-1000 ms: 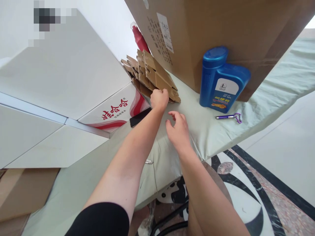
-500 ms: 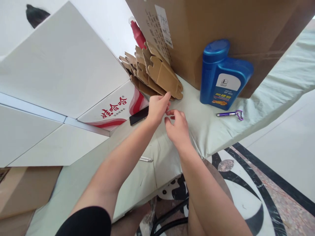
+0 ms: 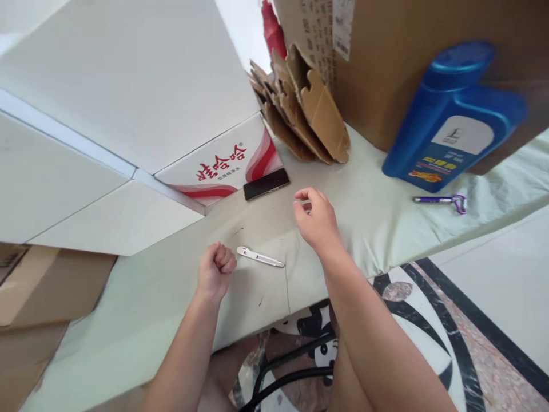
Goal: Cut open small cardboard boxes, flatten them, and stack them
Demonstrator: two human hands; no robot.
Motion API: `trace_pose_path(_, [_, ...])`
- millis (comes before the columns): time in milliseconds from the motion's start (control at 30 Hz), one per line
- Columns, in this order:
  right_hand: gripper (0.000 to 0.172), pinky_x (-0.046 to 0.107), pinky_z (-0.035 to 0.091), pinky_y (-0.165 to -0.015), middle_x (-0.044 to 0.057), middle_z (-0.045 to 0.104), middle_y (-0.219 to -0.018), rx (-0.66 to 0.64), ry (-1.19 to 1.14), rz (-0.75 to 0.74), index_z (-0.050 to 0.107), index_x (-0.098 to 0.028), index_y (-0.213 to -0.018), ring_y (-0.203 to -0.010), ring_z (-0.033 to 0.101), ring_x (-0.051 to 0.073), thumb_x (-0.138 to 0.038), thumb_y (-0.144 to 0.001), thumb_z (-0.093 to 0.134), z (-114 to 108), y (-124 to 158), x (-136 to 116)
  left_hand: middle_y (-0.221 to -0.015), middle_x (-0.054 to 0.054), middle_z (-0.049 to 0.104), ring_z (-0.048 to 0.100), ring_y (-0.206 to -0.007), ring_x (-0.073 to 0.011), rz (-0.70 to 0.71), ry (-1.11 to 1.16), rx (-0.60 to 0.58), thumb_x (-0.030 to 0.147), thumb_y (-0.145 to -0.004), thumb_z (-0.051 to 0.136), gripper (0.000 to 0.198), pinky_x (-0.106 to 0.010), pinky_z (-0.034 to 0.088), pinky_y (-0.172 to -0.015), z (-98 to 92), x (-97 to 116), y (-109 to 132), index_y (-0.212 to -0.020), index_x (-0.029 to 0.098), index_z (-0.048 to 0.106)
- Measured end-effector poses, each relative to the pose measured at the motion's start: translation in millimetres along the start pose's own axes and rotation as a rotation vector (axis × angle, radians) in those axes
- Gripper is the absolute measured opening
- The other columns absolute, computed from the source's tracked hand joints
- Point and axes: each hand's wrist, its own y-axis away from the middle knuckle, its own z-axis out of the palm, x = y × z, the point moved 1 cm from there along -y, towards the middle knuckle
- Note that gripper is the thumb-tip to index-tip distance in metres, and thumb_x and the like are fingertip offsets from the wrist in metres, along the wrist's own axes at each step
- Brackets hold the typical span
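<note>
Left hand [image 3: 215, 266]: fist curled closed, no object showing in it; whether anything small lies inside the fingers cannot be told. Right hand [image 3: 316, 217]: fingers bent, thumb set apart, nothing between them. White cutter-like tool [image 3: 260, 257], one: flat on the cloth-covered table [image 3: 369, 212], one end just beside the left fist, the other toward the right wrist, held by neither hand; blade not distinguishable. Dark phone [image 3: 266, 184], one: lying flat near the right fingertips, ahead and to their left, against the foot of a white carton with red lettering [image 3: 223, 169]. Folded brown cardboard pieces [image 3: 323, 114], several: standing on edge in a leaning row beyond the right hand, apart from it. By appearance, the folding of these is done and the row is set aside; no piece is in hand, and how much work is left cannot be judged. Blue bottle [image 3: 446, 126], one: upright, well to the right of the right hand and beyond it, before a large brown box [image 3: 386, 74]. Purple pen-like item with a loop [image 3: 433, 199], one: nearer than the bottle, well right of the right hand. Red bottle [image 3: 273, 31], one: farthest from both hands, behind the cardboard row.
</note>
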Motion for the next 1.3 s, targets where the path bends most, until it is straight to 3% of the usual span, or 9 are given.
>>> trace_pose_path(233, [0.018, 0.038, 0.052, -0.081, 0.006, 0.067, -0.107, -0.177, 0.086, -0.078, 0.064, -0.023, -0.094, -0.077, 0.064, 0.017, -0.031, -0.082, 0.052, 72, 27, -8, -0.045, 0.009, 0.013, 0.021, -0.036, -0.0048, -0.048, 0.257, 0.12, 0.035, -0.065, 0.077, 0.066, -0.022, 0.021, -0.037, -62.9, -15, 15, -0.055, 0.021, 0.013])
trace_pose_path(367, [0.021, 0.036, 0.053, -0.077, 0.007, 0.068, -0.106, -0.306, 0.152, -0.13, 0.065, -0.022, -0.093, -0.076, 0.064, 0.017, -0.035, -0.082, 0.053, 114, 45, -11, -0.045, 0.008, 0.013, 0.022, -0.035, -0.0048, -0.063, 0.35, 0.11, 0.035, -0.072, 0.071, 0.065, -0.022, 0.018, -0.038, -90.9, -18, 26, -0.054, 0.02, 0.011])
trace_pose_path(533, [0.028, 0.038, 0.052, -0.075, 0.01, 0.07, -0.103, -0.459, 0.267, -0.2, 0.065, -0.021, -0.094, -0.075, 0.064, 0.02, -0.042, -0.081, 0.051, 163, 81, 1, -0.046, 0.008, 0.012, 0.017, -0.035, -0.0045, 0.012, 0.489, 0.155, 0.031, -0.084, 0.061, 0.058, -0.022, 0.013, -0.04, -124.7, -2, 38, -0.05, 0.021, 0.014])
trace_pose_path(667, [0.028, 0.045, 0.053, -0.083, 0.011, 0.071, -0.092, -0.606, 0.39, -0.303, 0.066, -0.021, -0.093, -0.086, 0.067, 0.027, -0.041, -0.08, 0.051, 199, 125, 20, -0.046, 0.008, 0.011, 0.014, -0.035, -0.005, 0.077, 0.638, 0.199, 0.026, -0.091, 0.051, 0.055, -0.023, 0.011, -0.041, -152.3, 17, 48, -0.048, 0.021, 0.016])
trace_pose_path(867, [0.027, 0.044, 0.053, -0.089, 0.013, 0.072, -0.1, -0.74, 0.54, -0.526, 0.067, -0.021, -0.098, -0.096, 0.067, 0.027, -0.04, -0.087, 0.05, 226, 170, 35, -0.045, 0.008, 0.01, 0.013, -0.036, -0.0054, 0.171, 0.861, 0.213, 0.023, -0.095, 0.041, 0.053, -0.024, 0.011, -0.041, -198.0, 40, 75, -0.047, 0.021, 0.017])
trace_pose_path(1167, [0.021, 0.059, 0.049, -0.086, 0.014, 0.072, -0.089, -0.674, 0.75, -0.784, 0.069, -0.023, -0.085, -0.091, 0.063, 0.036, -0.038, -0.084, 0.054, 244, 186, 40, -0.047, 0.008, 0.01, 0.013, -0.038, -0.0051, 0.173, 1.19, 0.31, 0.028, -0.097, 0.04, 0.051, -0.023, 0.012, -0.04, -253.6, 47, 97, -0.054, 0.021, 0.013])
trace_pose_path(1300, [0.022, 0.056, 0.052, -0.08, 0.013, 0.071, -0.087, -0.739, 0.757, -0.849, 0.069, -0.023, -0.087, -0.085, 0.065, 0.034, -0.037, -0.084, 0.053, 271, 193, 22, -0.049, 0.007, 0.009, 0.013, -0.038, -0.0054, 0.184, 1.304, 0.338, 0.031, -0.098, 0.037, 0.05, -0.024, 0.01, -0.042, -265.6, 49, 101, -0.056, 0.021, 0.012])
